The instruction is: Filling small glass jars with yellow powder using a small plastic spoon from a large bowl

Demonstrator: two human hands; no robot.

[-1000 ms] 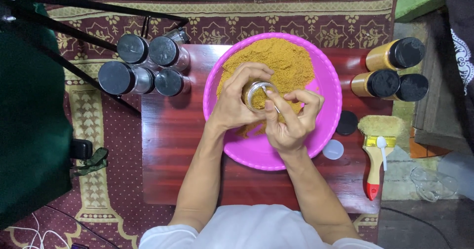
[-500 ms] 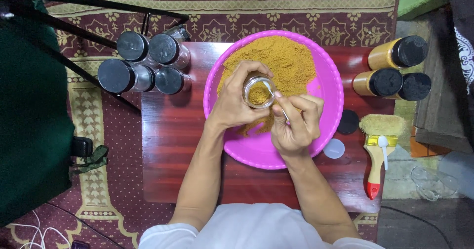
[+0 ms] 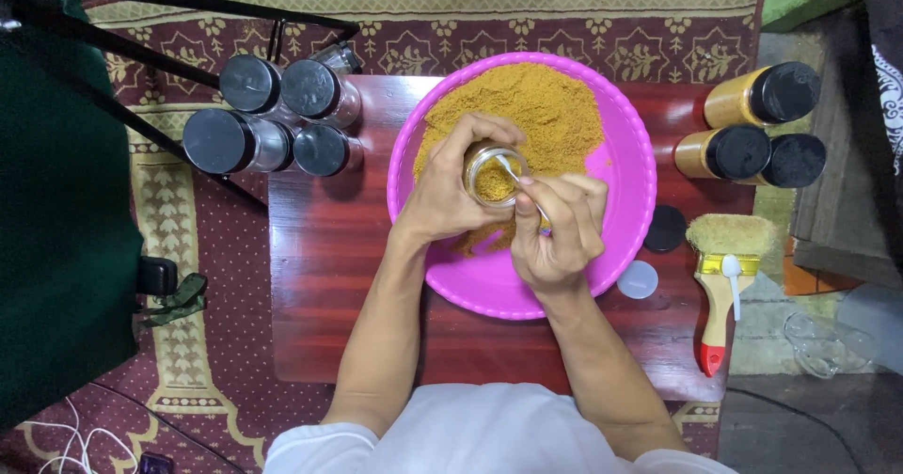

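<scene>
A pink round basin (image 3: 489,291) rests on a small red wooden table (image 3: 324,286) and holds a heap of orange-brown powder (image 3: 541,107). My left hand (image 3: 447,187) grips a small glass jar (image 3: 493,175) above the basin; the jar is partly filled with the same powder. My right hand (image 3: 560,229) pinches a thin metal spoon (image 3: 515,175) whose bowl is inside the jar's mouth.
Several empty black-lidded jars (image 3: 282,121) stand at the table's left. Three powder-filled jars (image 3: 757,131) lie at the right, by a loose black lid (image 3: 666,228), a white cap (image 3: 638,279) and a red-handled brush (image 3: 724,286). A black tripod leg (image 3: 122,117) crosses the patterned carpet on the left.
The jar and both hands have shifted slightly within the basin. The spoon has moved into the jar's mouth.
</scene>
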